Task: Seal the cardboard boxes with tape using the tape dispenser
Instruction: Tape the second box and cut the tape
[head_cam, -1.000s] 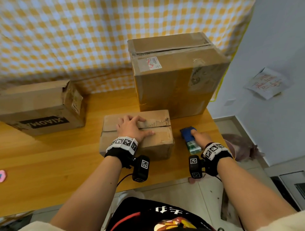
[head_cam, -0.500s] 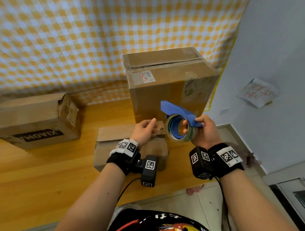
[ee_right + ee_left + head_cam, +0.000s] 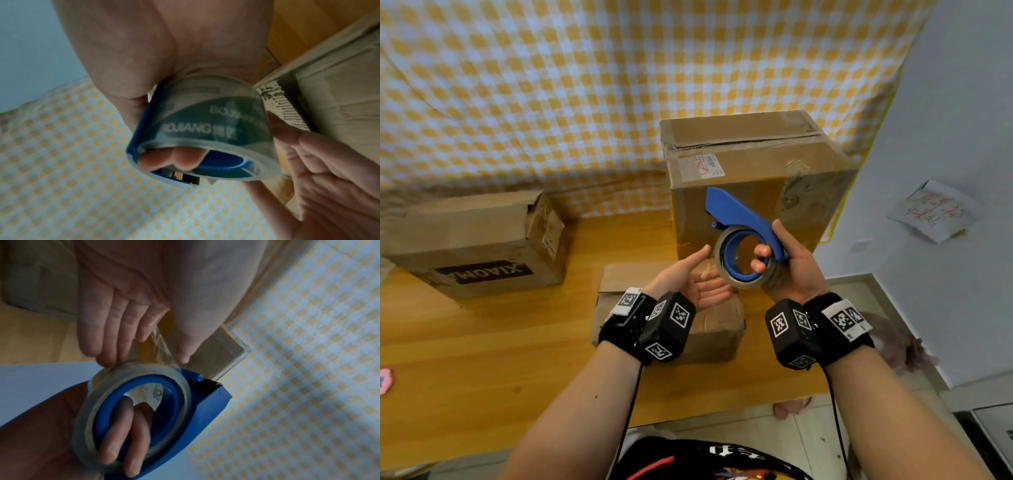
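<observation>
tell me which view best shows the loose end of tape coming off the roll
The left wrist view: the clear tape strip runs from the roll up between the left hand's fingers and thumb. In the head view the strip cannot be made out beside the tape dispenser. The right wrist view shows only the roll's printed face.

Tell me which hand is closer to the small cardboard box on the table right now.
Left. The left hand hovers open just above the small box, fingers reaching toward the tape roll. The right hand grips the tape dispenser higher up, off the box's right end.
</observation>
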